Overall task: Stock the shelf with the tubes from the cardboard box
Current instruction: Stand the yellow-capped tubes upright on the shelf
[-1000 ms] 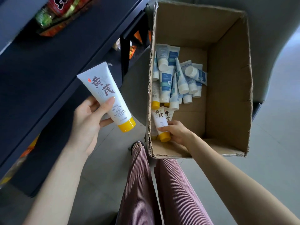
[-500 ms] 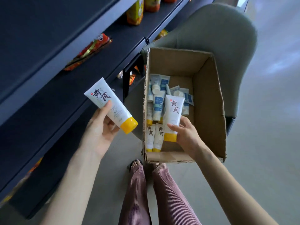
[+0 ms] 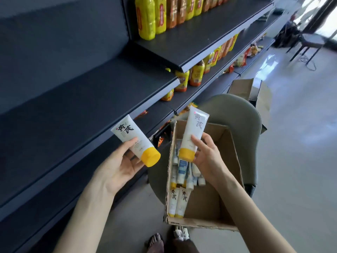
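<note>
Head view: at left, the dark shelf (image 3: 73, 106) offers an unoccupied board, and in front of its front edge the left hand (image 3: 116, 168) grips a tilted white tube (image 3: 131, 137), yellow cap lowest. At centre, the right hand (image 3: 207, 159) pinches a second tube (image 3: 194, 130) upright above the cardboard box (image 3: 231, 157). The remaining tubes (image 3: 180, 201) crowd the box's left wall, leaving its right half open, and the box sits on a grey chair (image 3: 242, 115).

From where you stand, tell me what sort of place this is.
Most likely a small shop aisle: long dark shelving with rows of drink bottles lined up, and a cardboard box of tubes set on a chair.
</note>
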`<state>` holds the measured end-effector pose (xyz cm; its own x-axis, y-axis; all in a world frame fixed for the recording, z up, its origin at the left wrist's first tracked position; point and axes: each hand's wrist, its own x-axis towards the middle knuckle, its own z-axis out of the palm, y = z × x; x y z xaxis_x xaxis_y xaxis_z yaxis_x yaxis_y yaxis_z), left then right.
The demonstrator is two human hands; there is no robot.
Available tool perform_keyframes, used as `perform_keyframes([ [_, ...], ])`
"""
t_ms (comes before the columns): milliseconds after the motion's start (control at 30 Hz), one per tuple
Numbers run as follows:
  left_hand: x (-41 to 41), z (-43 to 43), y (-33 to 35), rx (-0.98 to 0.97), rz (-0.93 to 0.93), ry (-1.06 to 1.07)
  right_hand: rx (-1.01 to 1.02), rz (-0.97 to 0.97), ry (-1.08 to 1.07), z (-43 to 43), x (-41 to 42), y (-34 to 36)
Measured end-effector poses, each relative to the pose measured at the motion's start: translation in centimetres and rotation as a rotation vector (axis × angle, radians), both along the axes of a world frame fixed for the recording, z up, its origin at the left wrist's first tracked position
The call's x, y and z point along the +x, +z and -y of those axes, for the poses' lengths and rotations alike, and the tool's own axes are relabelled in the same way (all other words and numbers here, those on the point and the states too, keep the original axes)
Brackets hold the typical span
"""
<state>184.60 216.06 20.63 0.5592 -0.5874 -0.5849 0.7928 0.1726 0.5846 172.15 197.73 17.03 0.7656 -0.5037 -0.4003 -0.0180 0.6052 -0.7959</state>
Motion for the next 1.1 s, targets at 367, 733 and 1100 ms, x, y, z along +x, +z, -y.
perform_keyframes([
  [367,0.4,-1.9,9.6,-0.038,0.380,0.108,-0.168,0.162,0.169,1.0,4.6,9.9],
  [733,-0.4,-6.3,16.8,0.125,0.741,0.259,-0.312,0.272,0.266,0.1,7.5,15.8],
  [1100,-0.1,-13.4,20.8,0.010,0.760,0.438,-0.311,0.423,0.418,-7.0,9.4,19.9],
])
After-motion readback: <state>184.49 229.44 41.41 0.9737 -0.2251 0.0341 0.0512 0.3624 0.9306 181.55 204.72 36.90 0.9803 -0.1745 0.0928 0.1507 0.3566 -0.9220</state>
